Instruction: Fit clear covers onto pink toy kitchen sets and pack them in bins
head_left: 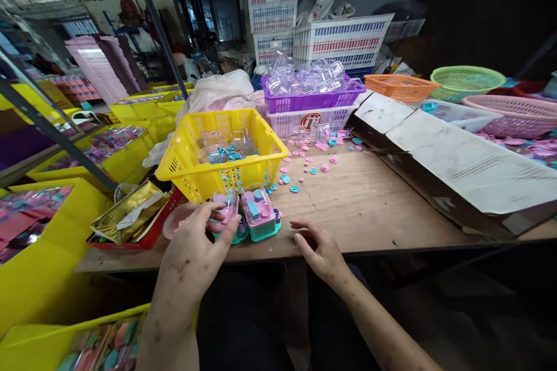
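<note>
My left hand (198,246) curls its thumb and fingers around a small pink-and-teal plastic toy set (229,208) under a clear cover, at the table's front edge. Right beside it stands a second toy set (260,214), pink on a teal base with wheel-like purple parts and small blue and pink pieces under its clear cover. My right hand (319,246) hovers near the table edge to the right of that set, fingers apart and holding nothing. A yellow basket (191,171) just behind the sets contains clear plastic covers and blue pieces.
Small pink and blue pieces (325,167) lie scattered on the wooden table (348,208). A purple basket (313,103) of clear covers stands behind. On the right runs a long white cardboard box (474,156); on the left are a red box (130,243) and yellow bins (56,243).
</note>
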`<state>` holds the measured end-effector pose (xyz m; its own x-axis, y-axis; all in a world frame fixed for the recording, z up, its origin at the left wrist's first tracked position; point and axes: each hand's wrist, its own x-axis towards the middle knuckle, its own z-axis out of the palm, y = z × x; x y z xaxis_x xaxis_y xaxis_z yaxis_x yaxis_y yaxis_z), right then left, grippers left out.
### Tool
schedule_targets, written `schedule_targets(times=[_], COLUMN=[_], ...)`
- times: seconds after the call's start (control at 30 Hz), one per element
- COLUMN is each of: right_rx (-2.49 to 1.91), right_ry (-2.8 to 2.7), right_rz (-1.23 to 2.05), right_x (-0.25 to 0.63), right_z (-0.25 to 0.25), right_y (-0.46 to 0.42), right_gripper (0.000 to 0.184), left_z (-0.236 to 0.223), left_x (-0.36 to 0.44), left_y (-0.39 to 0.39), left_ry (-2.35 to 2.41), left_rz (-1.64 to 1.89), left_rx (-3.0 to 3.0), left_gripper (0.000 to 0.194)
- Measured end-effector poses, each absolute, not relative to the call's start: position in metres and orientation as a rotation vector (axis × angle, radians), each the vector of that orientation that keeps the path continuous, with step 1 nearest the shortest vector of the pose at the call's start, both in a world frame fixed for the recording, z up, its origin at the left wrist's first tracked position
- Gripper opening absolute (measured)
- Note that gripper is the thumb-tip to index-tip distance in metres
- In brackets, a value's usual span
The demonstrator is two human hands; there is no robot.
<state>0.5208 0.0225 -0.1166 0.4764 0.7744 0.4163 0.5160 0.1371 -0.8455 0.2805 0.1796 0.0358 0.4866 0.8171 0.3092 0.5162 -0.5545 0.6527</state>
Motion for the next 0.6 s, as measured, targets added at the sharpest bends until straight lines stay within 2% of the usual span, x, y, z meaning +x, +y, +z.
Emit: schedule_targets(times=[0.23,0.4,0.5,0.6], right_rx=[-1.461,-1.293,-1.381,-1.499], right_ry=[-1.482,-1.453,-1.297,-1.172], right_rz=[0.233,0.235,0.119,0.02], right_x=[0.516,0.517,0.532,0.565], right_z=[-0.106,-0.095,-0.096,-0.094], right_y=[0.019,0.002,-0.01,-0.018], right_gripper=[0.048,0.038,0.033,0.031], left_z=[0.031,0.018,0.002,-0.031], left_x=[0.312,0.324,0.342,0.377], left_y=[0.167,0.157,0.142,0.119], left_ry=[0.704,0.533,0.355,0.112], left_rz=[0.643,0.358,0.117,-0.29], left_rx=[2.471,2.37,2.276,2.215], left_gripper=[0.039,0.043,0.046,0.039])
